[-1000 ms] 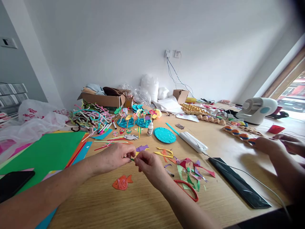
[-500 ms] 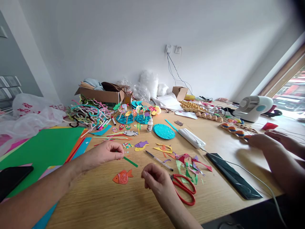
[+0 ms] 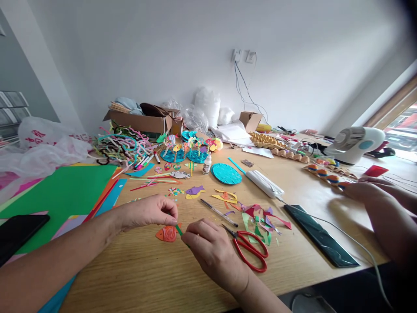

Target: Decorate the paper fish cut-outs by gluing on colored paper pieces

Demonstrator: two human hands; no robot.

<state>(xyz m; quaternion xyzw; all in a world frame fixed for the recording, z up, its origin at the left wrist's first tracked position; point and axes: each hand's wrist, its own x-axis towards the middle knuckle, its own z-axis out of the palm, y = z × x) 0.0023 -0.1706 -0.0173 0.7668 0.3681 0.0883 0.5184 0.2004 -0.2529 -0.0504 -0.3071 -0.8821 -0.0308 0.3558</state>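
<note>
A narrow green paper strip (image 3: 179, 230) spans the small gap between my two hands. My left hand (image 3: 158, 210) pinches one end between thumb and fingers. At the other end, my right hand (image 3: 211, 250) has its fingers closed on the strip, hiding most of that part. Just under and behind the strip lies an orange paper fish (image 3: 167, 234), flat on the table, its tail partly covered. Red-handled scissors (image 3: 250, 248) rest beside my right hand with blades slightly apart. A pen (image 3: 219, 212) lies beyond them, near purple and yellow paper fish (image 3: 195, 191).
Paper scraps (image 3: 263, 221) lie right of the pen. Beyond are a blue disc (image 3: 227, 173), a glue bottle (image 3: 206, 164) and a white power strip (image 3: 264, 183). Green paper sheets (image 3: 65, 191) and a phone (image 3: 22, 234) are left. Another person's hands (image 3: 365, 191) work on a painted carton strip at right.
My right hand has moved up and left and closed on the free end of the green strip. My left hand has shifted slightly right, bringing the strip over the orange fish's tail.
</note>
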